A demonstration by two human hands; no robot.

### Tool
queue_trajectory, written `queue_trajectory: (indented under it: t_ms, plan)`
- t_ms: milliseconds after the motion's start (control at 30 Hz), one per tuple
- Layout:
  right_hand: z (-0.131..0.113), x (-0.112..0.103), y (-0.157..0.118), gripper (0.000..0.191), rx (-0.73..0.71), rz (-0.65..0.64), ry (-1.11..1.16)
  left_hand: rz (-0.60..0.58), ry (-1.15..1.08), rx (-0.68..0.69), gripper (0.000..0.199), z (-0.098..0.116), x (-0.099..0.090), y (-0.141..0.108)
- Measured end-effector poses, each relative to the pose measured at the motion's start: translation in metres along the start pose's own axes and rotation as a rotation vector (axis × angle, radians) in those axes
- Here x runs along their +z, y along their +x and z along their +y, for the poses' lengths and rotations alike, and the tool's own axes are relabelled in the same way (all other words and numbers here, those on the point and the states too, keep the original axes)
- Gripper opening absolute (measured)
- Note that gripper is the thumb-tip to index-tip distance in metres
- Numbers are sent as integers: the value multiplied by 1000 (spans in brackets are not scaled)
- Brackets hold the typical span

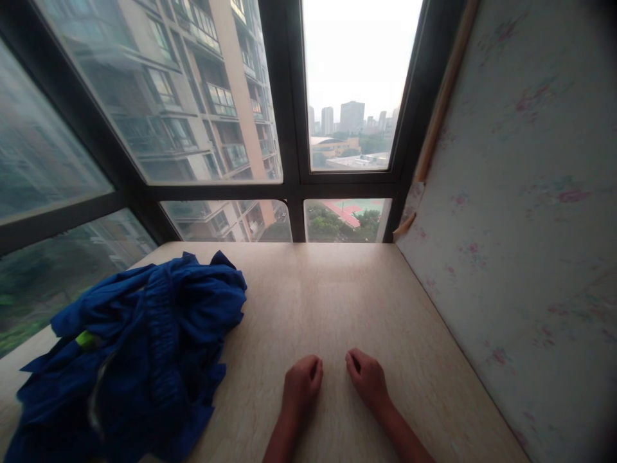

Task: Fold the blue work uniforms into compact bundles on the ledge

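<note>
My left hand (303,384) rests on the pale, stone-like sill (332,302) as a loose fist, thumb side toward the middle. Facing it across a small gap is my right hand (367,379), curled the same way. Nothing shows in either fist. To the left of my left hand, and apart from it, lies a crumpled heap of blue clothing (187,341). A gathered elastic band (161,334) runs through the cloth, and a lime-green patch (87,339) shows at its left side. How many garments make up the heap, I cannot tell.
Dark window frames (289,116) close off the far and left sides of the sill. A wall with flowered paper (520,244) bounds the right side. Its paper is torn at the corner beside a wooden trim strip (446,96). Tall buildings stand outside.
</note>
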State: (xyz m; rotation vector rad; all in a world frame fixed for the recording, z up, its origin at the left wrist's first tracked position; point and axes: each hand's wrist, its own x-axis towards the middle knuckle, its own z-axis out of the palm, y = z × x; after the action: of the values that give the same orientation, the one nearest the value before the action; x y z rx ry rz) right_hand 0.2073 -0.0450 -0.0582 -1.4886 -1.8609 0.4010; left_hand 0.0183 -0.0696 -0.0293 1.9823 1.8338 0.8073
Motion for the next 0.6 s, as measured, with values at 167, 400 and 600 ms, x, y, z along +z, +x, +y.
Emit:
queue_trajectory:
  t_ms: [167, 400, 600]
  plan:
    - [1, 0, 0, 40, 3, -9, 2, -1, 9, 2, 36, 0, 0, 0]
    - [0, 0, -1, 39, -7, 4, 6, -1, 13, -13, 35, -1, 2, 0]
    - [1, -1, -3, 40, -24, -3, 32, -1, -6, -17, 36, 0, 1, 0]
